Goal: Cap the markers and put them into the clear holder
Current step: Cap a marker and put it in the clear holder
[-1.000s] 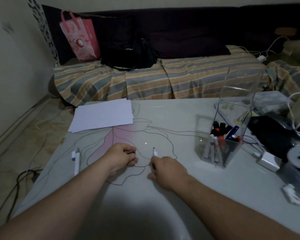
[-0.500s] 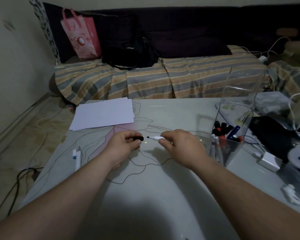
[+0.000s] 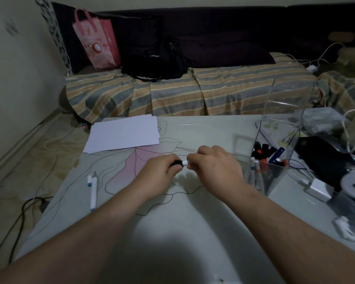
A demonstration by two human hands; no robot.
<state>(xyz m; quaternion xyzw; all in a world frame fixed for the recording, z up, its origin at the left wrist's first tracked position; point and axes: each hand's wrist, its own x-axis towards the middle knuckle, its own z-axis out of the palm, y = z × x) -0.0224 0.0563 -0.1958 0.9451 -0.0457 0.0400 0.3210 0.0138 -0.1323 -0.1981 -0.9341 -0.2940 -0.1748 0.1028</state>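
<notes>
Both hands are meeting over the middle of the table (image 3: 193, 232): the left hand (image 3: 160, 177) pinches a black cap (image 3: 176, 162), and the right hand (image 3: 215, 169) is wrapped around the white marker (image 3: 184, 162), only a sliver of barrel showing between them. Cap and marker look joined, or very nearly; whether it has clicked home I cannot tell.

Judging by its look, this is a light, stiff, smooth plastic stick, so a firm grip on the mid-barrel and a straight push on the cap's end should serve best, with no twisting.

Half a second ago there was a clear gap, the bare tip pointing at the cap; now that gap has closed. A second ago the right hand held the marker upright while the left rested on the table.

Just right of the hands stands the clear holder (image 3: 275, 177), capped markers already inside. Over to the left, a second marker (image 3: 93, 191) lies uncapped, its blue cap (image 3: 89, 180) beside it. Beyond sits a stack of white paper (image 3: 123, 134).
</notes>
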